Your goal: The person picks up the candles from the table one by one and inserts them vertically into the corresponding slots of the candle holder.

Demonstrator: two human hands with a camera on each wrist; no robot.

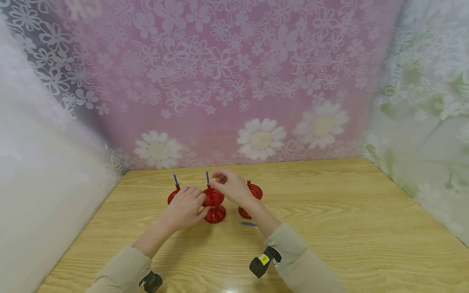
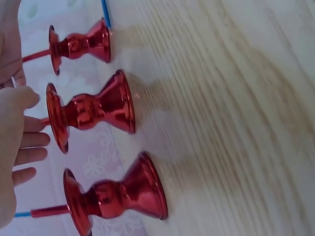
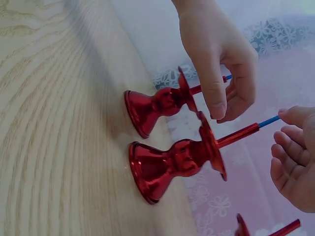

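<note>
Three shiny red candlesticks, each with a flared foot, a dish and a thin upright tube, stand in a row. The middle candlestick [image 1: 215,214] has a slim blue stick [image 1: 207,176] in its tube. My right hand [image 1: 233,187] is at that stick with its thumb against or just by it, fingers loosely bent; exact contact cannot be told. Beside the middle dish is my left hand [image 1: 187,207], thumb and fingers apart near the rim and nothing seen between them. The left candlestick [image 2: 115,196] also carries a blue stick [image 1: 175,179].
The right candlestick [image 1: 256,191] shows a bare tube top. A loose blue stick [image 1: 249,224] lies on the wooden table [image 1: 329,228] in front of it, partly behind my right forearm. Flowered cloth [image 1: 220,101] hangs along the back and sides.
</note>
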